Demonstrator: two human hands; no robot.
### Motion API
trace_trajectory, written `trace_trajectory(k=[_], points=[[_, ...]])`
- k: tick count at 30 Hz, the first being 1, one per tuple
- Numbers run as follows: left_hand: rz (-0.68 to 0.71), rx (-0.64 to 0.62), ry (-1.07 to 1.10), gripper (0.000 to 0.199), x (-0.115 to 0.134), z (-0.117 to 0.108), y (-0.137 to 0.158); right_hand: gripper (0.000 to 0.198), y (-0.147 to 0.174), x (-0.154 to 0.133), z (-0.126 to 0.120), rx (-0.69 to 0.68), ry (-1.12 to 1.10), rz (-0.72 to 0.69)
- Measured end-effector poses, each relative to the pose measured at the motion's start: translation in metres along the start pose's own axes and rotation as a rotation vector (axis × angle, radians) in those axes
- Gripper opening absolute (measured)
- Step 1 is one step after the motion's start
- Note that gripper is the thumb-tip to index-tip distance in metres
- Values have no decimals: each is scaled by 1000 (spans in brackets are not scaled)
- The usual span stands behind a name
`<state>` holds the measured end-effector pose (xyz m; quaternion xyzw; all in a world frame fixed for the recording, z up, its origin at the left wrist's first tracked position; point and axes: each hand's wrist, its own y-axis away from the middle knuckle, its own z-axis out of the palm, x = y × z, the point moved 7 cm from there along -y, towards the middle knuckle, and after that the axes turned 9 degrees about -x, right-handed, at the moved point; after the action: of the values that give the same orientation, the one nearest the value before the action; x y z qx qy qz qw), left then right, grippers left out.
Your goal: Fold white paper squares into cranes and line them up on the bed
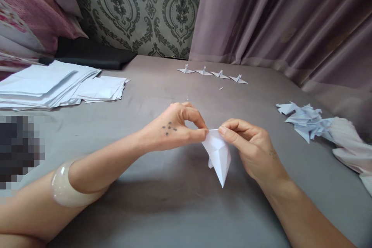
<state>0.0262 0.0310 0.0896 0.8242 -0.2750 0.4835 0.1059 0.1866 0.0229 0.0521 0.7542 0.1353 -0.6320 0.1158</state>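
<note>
A partly folded piece of white paper (pixel 220 153) hangs between my two hands, its pointed end downward. Thumb and forefinger of my left hand (pixel 181 126) pinch its upper left corner. On the other side, my right hand (pixel 250 143) pinches the upper right edge, the remaining fingers curled behind. A small flap juts out at the paper's lower left. The paper is held above the grey surface (pixel 162 201), and my fingertips hide its top corners.
Stacks of white paper (pixel 37 85) lie at the left beside a dark folded cloth (pixel 93 54). Several folded paper birds (pixel 204 71) stand in a row at the back. A heap of folded paper pieces (pixel 308 120) lies at the right near a whitish cloth (pixel 351 147).
</note>
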Motion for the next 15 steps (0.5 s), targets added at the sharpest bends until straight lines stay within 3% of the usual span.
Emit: trace_trajectory(k=[6, 12, 15], points=[[-92, -8, 56, 10, -7, -3, 1, 19, -2, 5, 5, -33, -109, 65], [-204, 184, 83, 5, -21, -34, 6, 19, -6, 19, -22, 129, -288, 187], [-227, 289, 99, 10, -26, -40, 5, 19, -11, 27, -25, 111, -414, 244]])
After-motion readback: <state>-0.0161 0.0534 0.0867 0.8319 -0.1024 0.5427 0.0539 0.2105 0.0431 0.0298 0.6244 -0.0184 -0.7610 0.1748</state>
